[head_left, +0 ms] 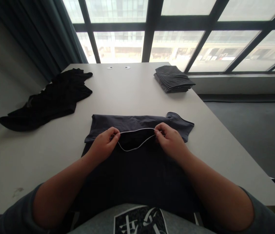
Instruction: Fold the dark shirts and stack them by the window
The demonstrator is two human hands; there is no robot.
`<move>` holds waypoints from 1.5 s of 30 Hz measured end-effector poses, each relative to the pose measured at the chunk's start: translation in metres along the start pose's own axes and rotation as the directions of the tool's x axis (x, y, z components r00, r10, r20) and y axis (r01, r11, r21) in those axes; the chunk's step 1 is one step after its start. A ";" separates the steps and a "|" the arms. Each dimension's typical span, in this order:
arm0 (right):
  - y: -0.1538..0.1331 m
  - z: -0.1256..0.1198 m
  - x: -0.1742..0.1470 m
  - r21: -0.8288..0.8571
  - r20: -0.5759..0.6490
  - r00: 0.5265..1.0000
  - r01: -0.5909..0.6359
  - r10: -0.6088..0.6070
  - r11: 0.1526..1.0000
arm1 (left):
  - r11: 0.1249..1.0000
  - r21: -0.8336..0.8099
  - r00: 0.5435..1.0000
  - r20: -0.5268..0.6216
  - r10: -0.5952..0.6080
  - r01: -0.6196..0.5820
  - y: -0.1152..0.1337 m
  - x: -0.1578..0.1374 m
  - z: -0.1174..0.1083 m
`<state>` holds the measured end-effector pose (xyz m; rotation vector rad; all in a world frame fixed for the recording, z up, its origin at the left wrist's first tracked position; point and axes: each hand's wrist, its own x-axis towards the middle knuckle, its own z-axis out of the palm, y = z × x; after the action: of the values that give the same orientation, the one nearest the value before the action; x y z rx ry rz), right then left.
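Observation:
A dark garment, apparently a T-shirt, lies on the white table in front of me, its lower part reaching the near edge. Its upper part shows as a greyer strip of cloth with a short sleeve at the right. My left hand pinches the left end of an opening edged with a thin white line. At the right end of that same edge, my right hand pinches the cloth between thumb and fingers. Between the hands the upper edge is nearly straight, while the lower edge sags and shows the black inside.
Crumpled black clothes lie along the table's left side. A folded stack of clothes, striped on top, sits at the back right. The white table ends near large windows, with two small oval pieces at its far edge.

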<state>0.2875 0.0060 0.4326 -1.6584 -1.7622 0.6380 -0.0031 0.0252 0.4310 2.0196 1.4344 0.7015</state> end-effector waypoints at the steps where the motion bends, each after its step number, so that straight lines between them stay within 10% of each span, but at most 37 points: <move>1: 0.002 0.003 0.001 0.035 0.000 1.000 -0.005 0.005 0.999 | 1.000 0.003 1.000 0.006 0.003 -0.003 -0.001 0.000 0.002; 9: 0.012 0.020 0.003 0.345 0.035 0.998 -0.056 0.047 0.937 | 0.962 0.025 0.957 0.107 0.269 -0.273 -0.008 0.000 0.014; 17: 0.016 0.023 0.007 0.628 0.112 0.984 -0.180 0.142 0.757 | 0.995 -0.061 0.992 0.093 0.082 -0.077 -0.003 0.001 0.006; 30: 0.007 0.012 0.002 0.397 0.064 0.996 -0.078 0.057 0.915 | 0.943 -0.331 0.999 -0.035 -0.041 0.027 -0.019 0.000 0.011; 37: -0.002 0.006 -0.002 0.324 0.074 0.996 0.018 -0.044 0.946 | 0.954 -0.229 0.981 -0.070 0.181 -0.192 -0.013 0.000 0.008; 45: -0.006 0.001 -0.005 0.201 0.090 0.992 0.069 -0.088 0.977 | 0.986 -0.136 0.995 -0.043 0.093 -0.098 -0.011 0.001 0.009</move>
<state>0.2826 0.0006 0.4358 -1.4377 -1.7611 0.8416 -0.0040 0.0277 0.4171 1.9879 1.2785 0.8580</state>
